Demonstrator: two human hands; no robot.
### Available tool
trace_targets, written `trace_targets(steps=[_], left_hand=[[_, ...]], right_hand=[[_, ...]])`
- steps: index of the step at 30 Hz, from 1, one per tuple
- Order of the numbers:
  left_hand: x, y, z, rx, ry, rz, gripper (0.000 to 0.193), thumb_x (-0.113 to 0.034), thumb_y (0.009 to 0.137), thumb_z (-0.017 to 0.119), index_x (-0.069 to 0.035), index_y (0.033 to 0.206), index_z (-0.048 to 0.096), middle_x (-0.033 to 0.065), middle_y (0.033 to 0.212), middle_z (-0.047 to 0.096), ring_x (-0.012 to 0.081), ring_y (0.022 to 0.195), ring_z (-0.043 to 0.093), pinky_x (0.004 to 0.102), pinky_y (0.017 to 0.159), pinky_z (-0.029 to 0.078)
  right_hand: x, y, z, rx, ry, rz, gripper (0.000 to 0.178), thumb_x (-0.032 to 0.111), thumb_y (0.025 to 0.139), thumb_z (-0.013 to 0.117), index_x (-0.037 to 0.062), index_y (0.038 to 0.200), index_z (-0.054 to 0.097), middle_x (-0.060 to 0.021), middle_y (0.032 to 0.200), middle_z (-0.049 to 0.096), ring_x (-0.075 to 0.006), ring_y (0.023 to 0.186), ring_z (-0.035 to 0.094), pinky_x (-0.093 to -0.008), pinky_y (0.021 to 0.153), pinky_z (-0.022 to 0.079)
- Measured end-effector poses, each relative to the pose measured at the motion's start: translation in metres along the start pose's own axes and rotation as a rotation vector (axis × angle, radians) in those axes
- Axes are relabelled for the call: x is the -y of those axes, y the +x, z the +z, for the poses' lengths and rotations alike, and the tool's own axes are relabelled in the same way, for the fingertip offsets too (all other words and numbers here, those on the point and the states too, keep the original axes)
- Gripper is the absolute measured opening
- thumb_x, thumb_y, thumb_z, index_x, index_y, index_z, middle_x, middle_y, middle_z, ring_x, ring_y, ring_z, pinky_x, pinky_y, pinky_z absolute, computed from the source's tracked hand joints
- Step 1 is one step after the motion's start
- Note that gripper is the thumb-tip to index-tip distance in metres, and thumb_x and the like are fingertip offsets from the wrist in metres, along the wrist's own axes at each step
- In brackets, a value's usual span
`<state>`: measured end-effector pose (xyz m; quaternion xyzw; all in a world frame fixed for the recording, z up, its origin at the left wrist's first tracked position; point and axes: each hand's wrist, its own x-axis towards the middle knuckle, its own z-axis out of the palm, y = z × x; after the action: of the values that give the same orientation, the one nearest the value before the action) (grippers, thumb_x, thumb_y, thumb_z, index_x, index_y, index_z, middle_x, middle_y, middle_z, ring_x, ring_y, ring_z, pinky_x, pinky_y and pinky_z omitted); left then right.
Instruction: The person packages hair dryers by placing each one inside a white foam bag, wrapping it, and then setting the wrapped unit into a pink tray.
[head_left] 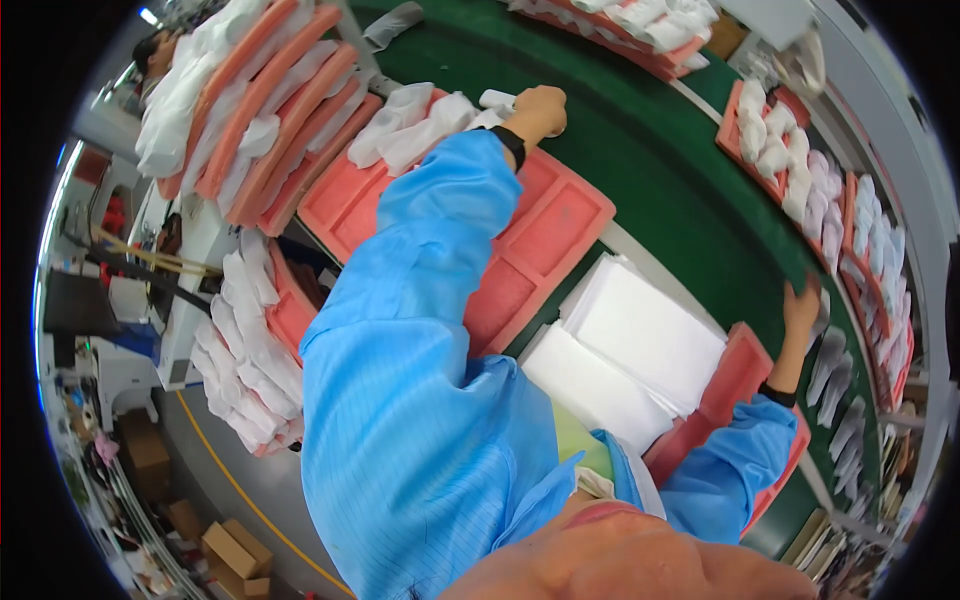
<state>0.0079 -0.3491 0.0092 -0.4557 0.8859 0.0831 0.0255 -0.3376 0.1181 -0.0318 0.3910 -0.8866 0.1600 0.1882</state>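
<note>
My left hand [541, 111] is at the far edge of a pink foam tray [560, 225] with square compartments. Its fingers curl inward and their tips are hidden; a small white piece [496, 99] lies right beside it. White-wrapped bundles [420, 130] fill the tray's far left part. Out to the right, over the green conveyor belt [690, 170], my right hand [802, 308] has its fingers stretched and apart, slightly blurred. Close against its outer side is a grey wrapped piece [822, 314]. Between my arms lie stacks of white sheets [640, 335].
Loaded pink trays are piled high at the left [290, 110]. More trays with wrapped bundles [770, 150] line the belt's far side. Grey wrapped pieces [840, 390] lie in a row at right. Another pink tray [735, 375] is under my right forearm. Cardboard boxes [235, 548] stand on the floor.
</note>
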Motion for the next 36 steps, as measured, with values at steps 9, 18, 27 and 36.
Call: trace_targets(steps=[9, 18, 27, 36], left_hand=[[-0.116, -0.142, -0.027, 0.041, -0.591, 0.648, 0.080, -0.026, 0.068, 0.077, -0.006, 0.136, 0.041, 0.0186, 0.099, 0.065, 0.0302, 0.088, 0.064, 0.0364, 0.079, 0.052], [-0.169, -0.230, 0.018, -0.282, -1.134, 0.918, 0.051, -0.018, 0.073, 0.074, -0.006, 0.117, 0.052, 0.0141, 0.089, 0.057, 0.0276, 0.069, 0.060, 0.0363, 0.064, 0.050], [-0.217, -0.260, 0.079, 0.106, -0.363, 1.029, 0.032, -0.034, 0.078, 0.071, -0.006, 0.085, 0.058, 0.0116, 0.082, 0.059, 0.0303, 0.072, 0.062, 0.0399, 0.057, 0.048], [-0.187, -0.233, 0.065, 0.200, -0.747, 0.956, 0.019, -0.023, 0.080, 0.071, -0.006, 0.085, 0.066, 0.0099, 0.080, 0.060, 0.0241, 0.059, 0.059, 0.0324, 0.054, 0.046]], right_hand=[[0.277, -0.039, -0.081, 0.043, 0.405, -0.383, 0.075, 0.011, 0.066, 0.079, 0.0080, 0.133, 0.046, -0.0150, 0.137, 0.043, -0.0321, 0.122, 0.048, -0.0368, 0.092, 0.048], [0.219, -0.044, -0.126, -0.262, 0.410, 0.024, 0.056, 0.008, 0.063, 0.080, 0.0015, 0.113, 0.055, -0.0097, 0.107, 0.063, -0.0236, 0.096, 0.063, -0.0305, 0.084, 0.049], [0.197, -0.071, -0.183, -0.567, 0.655, 0.193, 0.048, 0.010, 0.059, 0.079, 0.0008, 0.101, 0.056, -0.0080, 0.087, 0.060, -0.0159, 0.079, 0.058, -0.0290, 0.073, 0.048], [0.147, -0.105, -0.207, -0.365, 0.808, 0.255, 0.056, 0.006, 0.062, 0.080, 0.0013, 0.112, 0.056, -0.0059, 0.102, 0.063, -0.0146, 0.095, 0.060, -0.0284, 0.083, 0.048]])
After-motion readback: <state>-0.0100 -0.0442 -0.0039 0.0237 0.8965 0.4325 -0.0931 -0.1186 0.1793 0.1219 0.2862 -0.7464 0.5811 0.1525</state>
